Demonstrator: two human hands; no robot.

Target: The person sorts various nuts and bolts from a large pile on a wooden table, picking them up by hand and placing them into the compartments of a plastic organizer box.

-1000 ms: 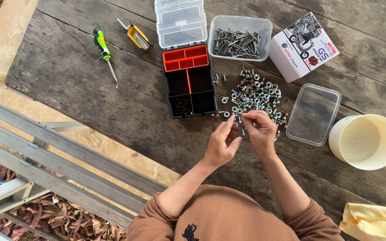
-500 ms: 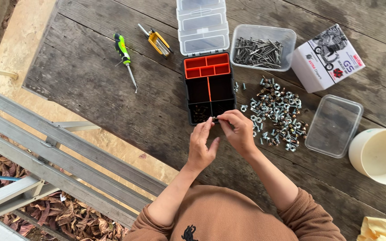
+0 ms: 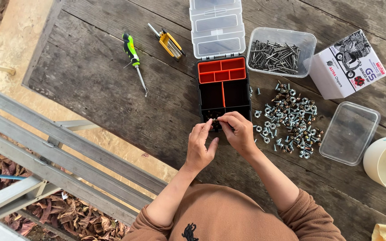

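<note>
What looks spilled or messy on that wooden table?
A heap of small bolts and nuts lies loose on the bare wooden table, right of the black and orange organizer box, rather than in a container. An empty clear plastic tub sits beside it. Both hands pinch a small piece over the box.

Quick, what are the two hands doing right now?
Left hand: fingertips pinched on a small bolt over the organizer box.
Right hand: fingers closed on the same bolt from the other side.
</note>
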